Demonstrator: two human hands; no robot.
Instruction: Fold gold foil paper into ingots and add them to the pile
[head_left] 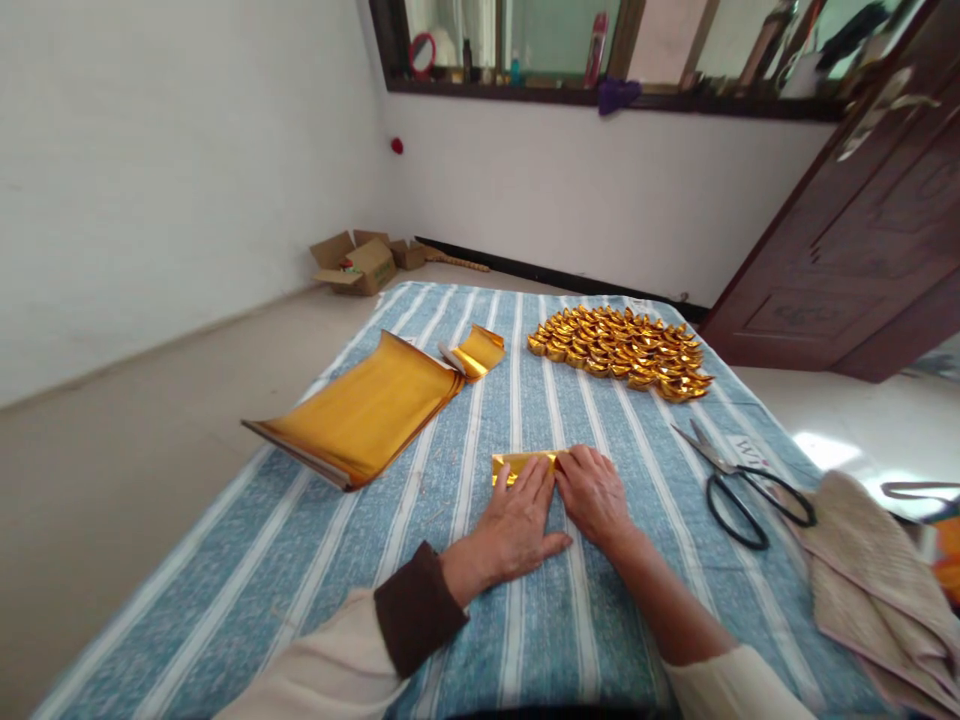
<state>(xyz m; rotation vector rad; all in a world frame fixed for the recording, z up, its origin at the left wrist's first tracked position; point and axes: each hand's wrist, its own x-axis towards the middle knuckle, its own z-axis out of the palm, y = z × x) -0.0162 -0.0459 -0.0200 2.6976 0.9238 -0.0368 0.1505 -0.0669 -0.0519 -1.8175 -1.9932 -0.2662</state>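
Head view shows both hands pressed flat on a small folded gold foil sheet (pixel 525 465) lying on the blue striped cloth (pixel 465 620) of the tabletop, just ahead of the person. The left hand (pixel 517 525) lies palm down with fingers spread a little, its fingertips on the sheet's near edge; the right hand (pixel 596 495) lies flat beside it, covering the sheet's right end. Neither hand grips anything; both only press down, thumbs nearly touching.

The sheet looks thin, light and slick, and it probably creases sharply and tears or dents with rough handling. It seems best held by its edges and folded corners, with flat fingertips pinning it so that it does not slide on the cloth.

To the left lies a stack of gold foil sheets (pixel 367 410), with a curled foil piece (pixel 476 352) at its far end. Further back sits a heap of folded gold ingots (pixel 622 352). Black scissors (pixel 739 485) lie to the right, near a beige cloth (pixel 870 570).
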